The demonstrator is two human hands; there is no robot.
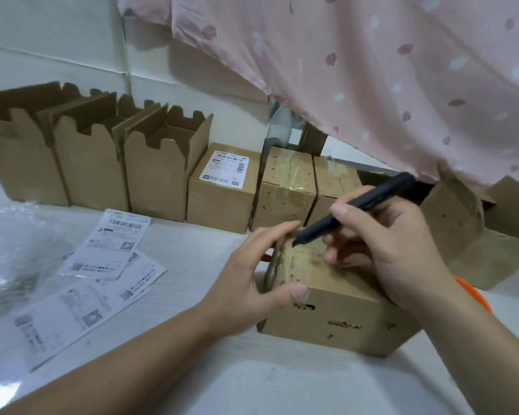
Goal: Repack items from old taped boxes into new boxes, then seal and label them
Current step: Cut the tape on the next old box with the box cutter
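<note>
With the left hand point(252, 274) gripping the old taped box point(336, 301) and the right hand point(393, 244) clenched round a black cutter point(351, 211), a slip could nick nearby fingers.

White table point(192, 259) — cardboard boxes point(159, 181) along back, loose labels point(114, 265), plastic wrap point(9, 259) left — taped box point(336, 313) near front.

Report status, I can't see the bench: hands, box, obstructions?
Left hand steadying old taped brown cardboard box. Right hand holding black cutter pen, tip at the taped seam. Nothing in the way.
</note>
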